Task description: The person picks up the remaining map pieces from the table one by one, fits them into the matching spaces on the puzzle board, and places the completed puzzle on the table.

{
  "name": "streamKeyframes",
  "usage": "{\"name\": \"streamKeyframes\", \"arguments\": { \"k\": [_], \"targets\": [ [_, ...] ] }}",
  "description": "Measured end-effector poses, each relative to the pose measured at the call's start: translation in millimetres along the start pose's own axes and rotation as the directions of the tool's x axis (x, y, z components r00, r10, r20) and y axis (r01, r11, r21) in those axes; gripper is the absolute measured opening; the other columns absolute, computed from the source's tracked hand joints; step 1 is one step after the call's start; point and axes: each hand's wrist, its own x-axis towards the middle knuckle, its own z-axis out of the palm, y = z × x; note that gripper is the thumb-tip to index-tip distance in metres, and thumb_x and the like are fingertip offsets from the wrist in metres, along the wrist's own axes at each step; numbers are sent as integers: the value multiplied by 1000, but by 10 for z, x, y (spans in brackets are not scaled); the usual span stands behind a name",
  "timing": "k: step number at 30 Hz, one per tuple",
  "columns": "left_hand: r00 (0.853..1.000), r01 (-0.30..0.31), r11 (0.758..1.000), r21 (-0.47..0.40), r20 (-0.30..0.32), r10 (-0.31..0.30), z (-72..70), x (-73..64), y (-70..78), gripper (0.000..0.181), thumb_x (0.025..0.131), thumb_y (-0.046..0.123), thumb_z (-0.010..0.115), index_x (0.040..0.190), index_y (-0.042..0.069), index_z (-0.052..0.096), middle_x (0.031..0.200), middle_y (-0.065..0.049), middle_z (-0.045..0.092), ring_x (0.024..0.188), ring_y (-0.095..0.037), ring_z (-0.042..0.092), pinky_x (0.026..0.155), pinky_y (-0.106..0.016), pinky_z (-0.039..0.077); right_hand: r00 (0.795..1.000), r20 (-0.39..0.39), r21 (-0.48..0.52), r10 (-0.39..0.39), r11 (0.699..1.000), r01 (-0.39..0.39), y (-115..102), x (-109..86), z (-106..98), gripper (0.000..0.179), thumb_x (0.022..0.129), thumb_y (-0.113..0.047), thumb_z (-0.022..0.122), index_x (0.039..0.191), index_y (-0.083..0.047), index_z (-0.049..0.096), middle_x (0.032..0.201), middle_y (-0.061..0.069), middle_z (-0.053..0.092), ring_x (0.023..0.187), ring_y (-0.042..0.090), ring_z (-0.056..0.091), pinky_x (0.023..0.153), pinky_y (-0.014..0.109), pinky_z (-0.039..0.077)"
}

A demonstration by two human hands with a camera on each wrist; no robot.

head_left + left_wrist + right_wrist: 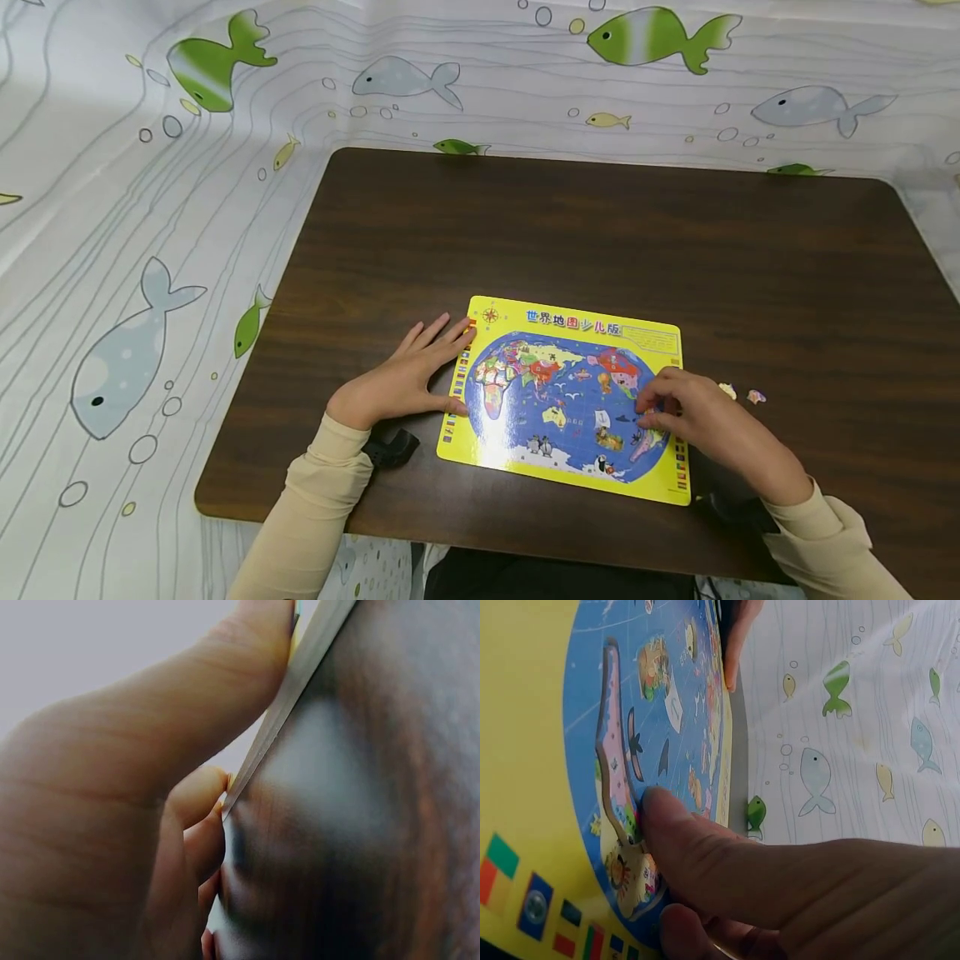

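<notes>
Left hand (405, 385): fingers released, apparently steadying board (573, 404), front edge of worktop (600, 225) | right hand (701, 410): fingers at piece (636, 879), grasp indeterminable

Head view: bright, fairly even, mostly crisp. You get white glare across the lower left of the puzzle board (517, 417); the dark counter (525, 233) gives a faint sheen, and the fish-print cloth (480, 33) reads pale. Left wrist: you face a washed-out, grey-white upper left, left fingers (199, 795) in shade against it, counter reflections smeared and soft. Right wrist: dimmer; right fingers (697, 832) shadowed. You can make out the flags (536, 907), slightly soft.
</notes>
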Motion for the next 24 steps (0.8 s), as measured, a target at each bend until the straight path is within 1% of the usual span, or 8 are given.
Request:
{"name": "streamKeyframes", "arguments": {
  "k": [3, 8, 12, 15, 19, 22, 24],
  "targets": [
    [1000, -1, 1000, 2, -1, 1, -13, 14, 2, 114, 81, 58, 81, 168, 19, 19, 178, -2, 8, 165, -36, -2, 131, -63, -2, 1000, 4, 8, 7, 1000, -7, 7, 11, -13, 14, 85, -17, 86, 94, -18, 75, 90, -4, 61, 75, 9, 52, 63, 20, 48],
    [1000, 4, 1000, 13, 7, -4, -23, 26, 1, 115, 82, 59, 81, 169, 20, 17, 178, -1, 8, 165, -35, -2, 131, -62, -3, 1000, 13, 0, 10, 1000, -10, 16, 30, -20, 17, 84, -19, 86, 96, -16, 74, 90, -3, 61, 76, 10, 52, 64, 20, 48],
    [1000, 1, 1000, 7, 2, -1, -38, 30, 7, 115, 81, 58, 81, 168, 19, 17, 178, -2, 8, 165, -35, -2, 131, -62, -3, 1000, -10, -13, -8, 1000, 8, 22, 48, -33, 17, 84, -16, 86, 95, -15, 73, 89, -3, 61, 75, 10, 52, 63, 21, 48],
    [1000, 1, 1000, 6, -1, -1, -53, 35, 17, 114, 81, 58, 81, 168, 19, 18, 178, -1, 8, 165, -35, -2, 131, -61, -3, 1000, -17, -10, -1, 1000, 1, 23, 56, -49, 15, 86, -14, 85, 95, -15, 73, 88, -3, 61, 75, 11, 52, 63, 21, 48],
    [1000, 2, 1000, 10, 4, -2, -52, 41, 15, 114, 81, 58, 80, 168, 20, 17, 178, 0, 7, 165, -34, -3, 132, -60, -3, 1000, 16, -12, 16, 1000, -15, 22, 54, -57, 20, 84, -17, 87, 98, -14, 73, 90, -2, 60, 75, 12, 53, 63, 20, 47],
    [1000, 4, 1000, 4, 8, -4, -34, 37, 11, 114, 82, 59, 80, 168, 20, 17, 178, 0, 7, 165, -34, -2, 132, -60, -3, 999, 47, -20, 19, 1000, -18, 20, 52, -46, 27, 81, -21, 89, 100, -13, 72, 93, -1, 60, 76, 11, 52, 63, 21, 47],
    [1000, 4, 1000, 0, 8, -4, -25, 31, 10, 114, 81, 59, 80, 168, 20, 18, 178, 0, 8, 165, -34, -2, 132, -61, -3, 998, 55, -24, 11, 1000, -9, 19, 50, -42, 28, 81, -22, 89, 101, -13, 72, 94, -1, 60, 76, 11, 51, 62, 21, 47]
  ]
}}
